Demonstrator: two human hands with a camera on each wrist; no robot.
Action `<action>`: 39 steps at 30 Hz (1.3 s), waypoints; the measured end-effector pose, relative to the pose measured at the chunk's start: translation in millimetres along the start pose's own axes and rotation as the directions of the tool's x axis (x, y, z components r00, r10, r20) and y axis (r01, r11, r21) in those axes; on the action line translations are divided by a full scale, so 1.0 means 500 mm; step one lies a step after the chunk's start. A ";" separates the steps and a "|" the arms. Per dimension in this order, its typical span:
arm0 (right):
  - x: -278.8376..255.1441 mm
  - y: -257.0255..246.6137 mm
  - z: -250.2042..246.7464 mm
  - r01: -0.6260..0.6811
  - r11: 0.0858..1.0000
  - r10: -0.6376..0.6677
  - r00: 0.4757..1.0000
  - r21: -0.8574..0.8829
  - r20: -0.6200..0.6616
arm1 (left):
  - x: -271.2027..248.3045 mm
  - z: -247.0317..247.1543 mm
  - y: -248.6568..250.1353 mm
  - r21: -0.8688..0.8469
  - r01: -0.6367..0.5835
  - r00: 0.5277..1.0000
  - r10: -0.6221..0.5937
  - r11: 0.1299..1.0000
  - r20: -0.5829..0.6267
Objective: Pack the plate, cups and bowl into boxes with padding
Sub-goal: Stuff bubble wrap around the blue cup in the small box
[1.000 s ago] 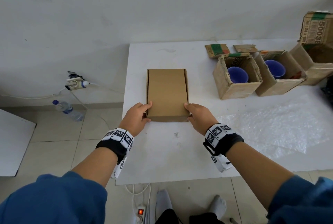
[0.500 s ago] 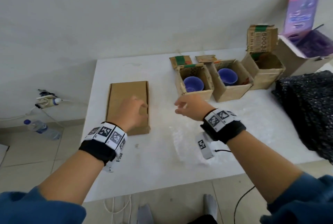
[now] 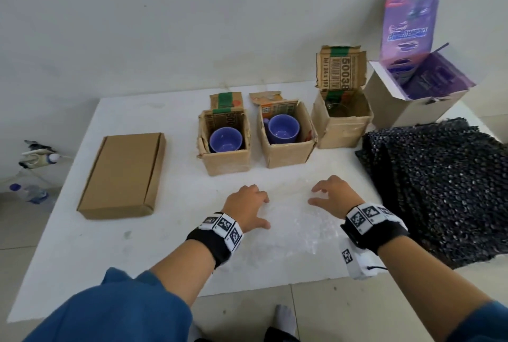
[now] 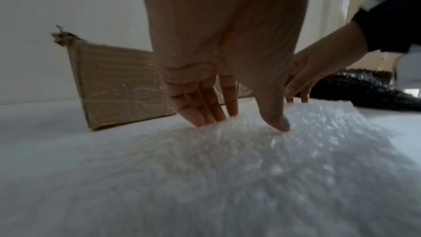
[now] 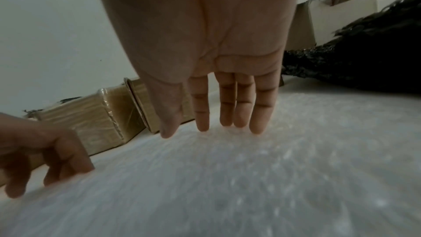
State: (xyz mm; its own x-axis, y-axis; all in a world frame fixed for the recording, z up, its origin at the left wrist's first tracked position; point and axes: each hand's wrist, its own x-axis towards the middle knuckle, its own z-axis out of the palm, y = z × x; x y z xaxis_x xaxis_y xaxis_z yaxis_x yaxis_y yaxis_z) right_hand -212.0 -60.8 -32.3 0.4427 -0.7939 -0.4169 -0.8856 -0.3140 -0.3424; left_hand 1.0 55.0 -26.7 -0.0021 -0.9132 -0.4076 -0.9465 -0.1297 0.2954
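A clear bubble wrap sheet point(image 3: 291, 220) lies on the white table point(image 3: 176, 110) in front of me. My left hand point(image 3: 248, 208) hovers at its left part with straight fingers point(image 4: 205, 113) reaching down to it. My right hand point(image 3: 331, 197) is over its right part, fingers point(image 5: 239, 114) straight, holding nothing. Two small open cardboard boxes hold blue cups point(image 3: 226, 139) point(image 3: 283, 128). A third open box point(image 3: 342, 119) stands to their right. A flat shut cardboard box point(image 3: 123, 176) lies at the left.
A pile of black bubble wrap point(image 3: 439, 190) covers the table's right side. A white box with a purple lid point(image 3: 412, 80) stands open at the back right. The wall runs close behind. On the floor at left are a water bottle point(image 3: 27, 193) and a power socket point(image 3: 35, 159).
Both hands have let go of the flat box and moved right to the clear bubble wrap. My head has turned right, bringing the black wrap and purple box into sight.
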 end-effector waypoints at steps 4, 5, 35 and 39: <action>0.006 0.017 0.021 0.078 0.996 -0.079 0.997 -0.044 -0.012 | 0.006 0.000 0.010 -0.037 0.058 0.997 -0.060 0.998 -0.040; 0.006 0.018 0.022 0.089 0.995 -0.090 0.996 -0.044 -0.017 | 0.005 -0.004 0.010 -0.051 0.062 0.997 -0.064 0.997 -0.052; 0.114 -0.387 -0.192 0.499 0.627 -0.248 0.856 0.598 -0.454 | 0.025 -0.296 -0.152 -0.705 -0.296 0.784 -0.258 0.644 -0.565; 0.130 -0.424 -0.168 0.597 0.756 -0.404 0.749 0.269 -0.525 | 0.034 -0.297 -0.175 -0.816 -0.310 0.765 -0.382 0.488 -0.519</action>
State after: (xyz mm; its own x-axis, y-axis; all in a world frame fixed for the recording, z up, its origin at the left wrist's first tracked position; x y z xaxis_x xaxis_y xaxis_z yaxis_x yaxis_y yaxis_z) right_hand -7.1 -89.7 84.0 0.6155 -0.7412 0.2681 -0.3676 -0.5708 -0.7342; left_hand 131.5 -6.7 68.8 0.5269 -0.8496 0.0236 -0.1976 -0.0955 0.9756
